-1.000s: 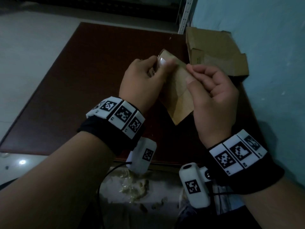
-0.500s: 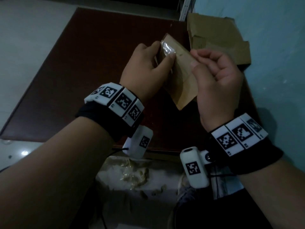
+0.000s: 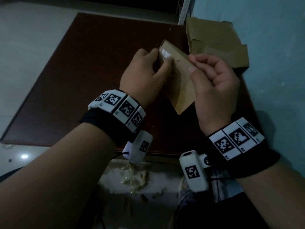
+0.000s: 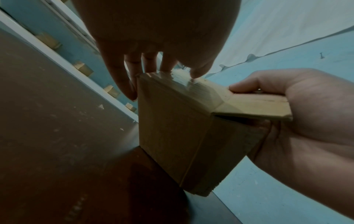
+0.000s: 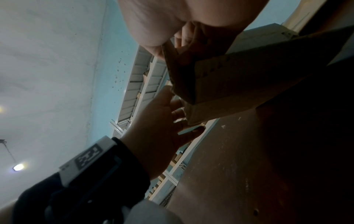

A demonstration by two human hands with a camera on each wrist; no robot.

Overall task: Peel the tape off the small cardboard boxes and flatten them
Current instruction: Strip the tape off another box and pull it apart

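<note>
A small brown cardboard box (image 3: pixel 179 90) is held in the air above the dark brown table (image 3: pixel 82 80). My left hand (image 3: pixel 162 59) grips its far top end, thumb lying on a strip of clear tape (image 3: pixel 165 52). My right hand (image 3: pixel 192 63) pinches the box's right side between thumb and forefinger. In the left wrist view the box (image 4: pixel 172 128) shows a loose flap (image 4: pixel 254 106) held by the right hand, and the left fingertips (image 4: pixel 166 68) sit on crinkled tape (image 4: pixel 182 77) at the top edge. In the right wrist view the box (image 5: pixel 229 83) is seen from below.
Flattened cardboard (image 3: pixel 214 42) lies at the table's back right corner against the blue wall (image 3: pixel 272 63). Crumpled tape scraps (image 3: pixel 135 177) lie below the table's near edge. A white shelf upright (image 3: pixel 184 10) stands behind.
Both hands keep hold of the box, which stays in roughly the same place. My left thumb has shifted slightly along the taped top end.
</note>
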